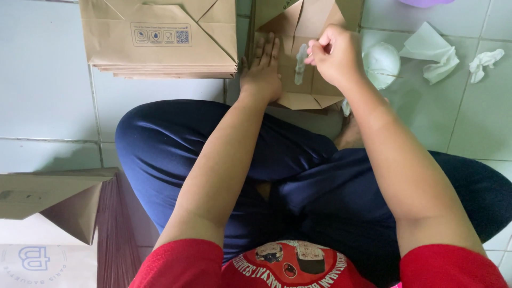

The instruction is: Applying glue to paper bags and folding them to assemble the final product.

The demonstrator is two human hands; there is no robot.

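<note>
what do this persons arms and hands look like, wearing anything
Both arms are bare from the short red sleeves down. The left hand and right hand wear no gloves; no rings, watch or bracelets show. The fingers look short and rounded.

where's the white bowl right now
In the head view the white bowl sits on the tiled floor at upper right, just beyond the right hand, with crumpled tissues to its right.

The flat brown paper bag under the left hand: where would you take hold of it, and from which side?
Judging by its pose, grip the flat brown paper bag at its near folded edge, coming from the person's side: it lies flat, pinned by the left hand.
</note>
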